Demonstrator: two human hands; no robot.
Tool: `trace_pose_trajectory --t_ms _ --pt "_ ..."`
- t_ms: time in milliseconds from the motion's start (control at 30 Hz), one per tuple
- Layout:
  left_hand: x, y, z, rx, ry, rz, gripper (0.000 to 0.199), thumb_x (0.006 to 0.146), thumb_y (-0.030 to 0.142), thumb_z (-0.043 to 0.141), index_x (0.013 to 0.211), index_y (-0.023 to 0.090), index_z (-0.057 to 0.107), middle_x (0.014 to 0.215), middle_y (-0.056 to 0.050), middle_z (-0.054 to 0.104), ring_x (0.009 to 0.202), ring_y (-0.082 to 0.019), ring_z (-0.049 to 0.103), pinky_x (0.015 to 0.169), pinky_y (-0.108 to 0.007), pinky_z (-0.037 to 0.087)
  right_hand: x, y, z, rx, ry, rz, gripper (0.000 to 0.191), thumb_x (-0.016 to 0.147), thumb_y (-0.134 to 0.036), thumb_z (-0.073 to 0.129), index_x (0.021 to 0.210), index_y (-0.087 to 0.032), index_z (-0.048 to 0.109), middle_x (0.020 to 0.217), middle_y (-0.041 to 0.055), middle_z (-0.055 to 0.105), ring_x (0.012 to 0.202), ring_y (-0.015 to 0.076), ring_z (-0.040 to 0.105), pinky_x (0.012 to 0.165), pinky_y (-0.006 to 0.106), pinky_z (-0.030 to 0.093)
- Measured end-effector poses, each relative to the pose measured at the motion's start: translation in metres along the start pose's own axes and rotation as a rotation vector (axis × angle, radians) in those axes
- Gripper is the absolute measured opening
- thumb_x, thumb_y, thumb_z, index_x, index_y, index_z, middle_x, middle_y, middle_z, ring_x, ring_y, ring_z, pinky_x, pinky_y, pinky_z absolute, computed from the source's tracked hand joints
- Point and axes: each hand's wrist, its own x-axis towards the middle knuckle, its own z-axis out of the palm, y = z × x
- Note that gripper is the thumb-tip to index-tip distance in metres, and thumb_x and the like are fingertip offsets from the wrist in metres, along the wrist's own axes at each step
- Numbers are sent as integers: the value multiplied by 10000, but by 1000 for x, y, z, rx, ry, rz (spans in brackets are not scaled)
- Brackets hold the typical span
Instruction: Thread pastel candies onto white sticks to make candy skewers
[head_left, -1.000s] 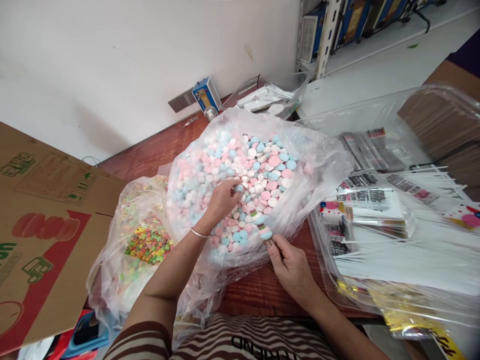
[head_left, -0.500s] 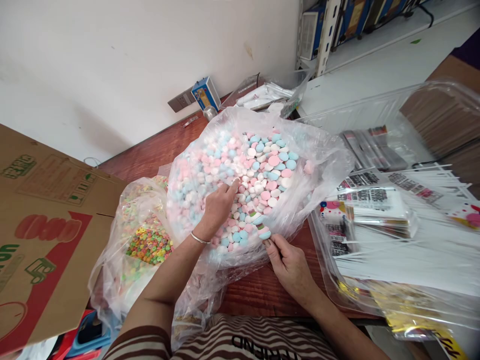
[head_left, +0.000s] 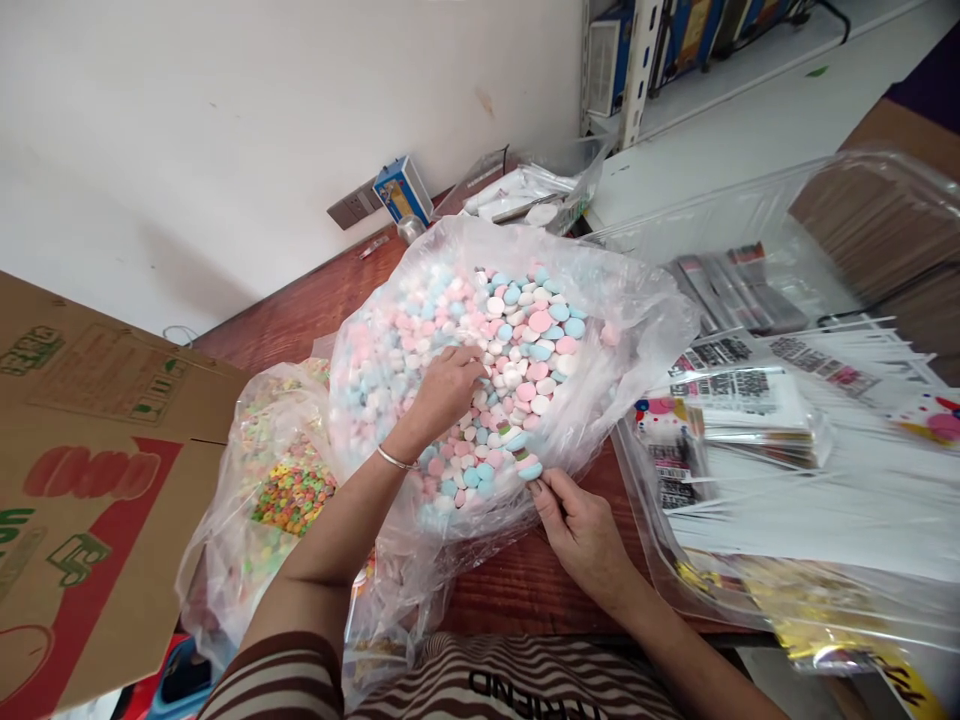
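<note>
A large clear plastic bag [head_left: 637, 290] lies open on the table, full of round pink, blue and white candies [head_left: 536, 370]. My left hand [head_left: 450, 385] is over the middle of the pile, its fingers bent together and their tips down among the candies. Whatever it pinches is hidden. At the bag's near edge, my right hand [head_left: 574, 520] is closed, thumb against fingers, on the lower end of a short stack of candies [head_left: 527, 463] with blue, pink and green-brown layers. That stack leans over the pile.
To the left, a second bag [head_left: 247, 440] holds small multicoloured ring candies beside a cardboard box [head_left: 97, 480]. A clear tray [head_left: 652, 560] of white sticks and printed packets stands on the right. Behind are a small blue box [head_left: 405, 190] and a bag of wrappers [head_left: 517, 190].
My left hand's fingers have curled down into the candies, a little to the right. My right hand stays in place with the candy stack. The view has shifted slightly.
</note>
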Motion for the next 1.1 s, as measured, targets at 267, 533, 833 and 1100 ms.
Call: trace_pose_trajectory --t_ms 267,533,833,1100 --pt "-15 12 24 107 128 -14 210 946 78 507 1036 171 673 1240 -155 679 1197 -302 602 986 -456 492 1 2 0 -1 3 5 272 1038 -300 439 793 -225 530 608 -43 538 516 127 535 536 245 355" --pt "-21 17 10 -498 305 -186 45 889 192 649 930 193 629 1027 -87 678 989 -205 672 854 -353 566 0 -5 -3 -9 43 -43 261 1032 -292 457 791 -222 530 595 -48 528 490 118 521 520 237 354" --pt "-100 73 -11 -1533 290 -591 405 766 338 844 1111 208 677 927 -25 721 826 -156 706 759 -290 591 -10 -33 -8 2 -59 -81 268 1017 -283 456 764 -223 522 596 -46 522 496 114 509 517 229 353" --pt "-139 87 -6 -1629 434 -722 425 648 268 920 1037 191 765 954 -45 782 850 -170 716 729 -257 569 -28 -48 0 -10 -181 -57 290 1027 -307 434 755 -223 489 590 -61 473 504 106 455 523 232 325"
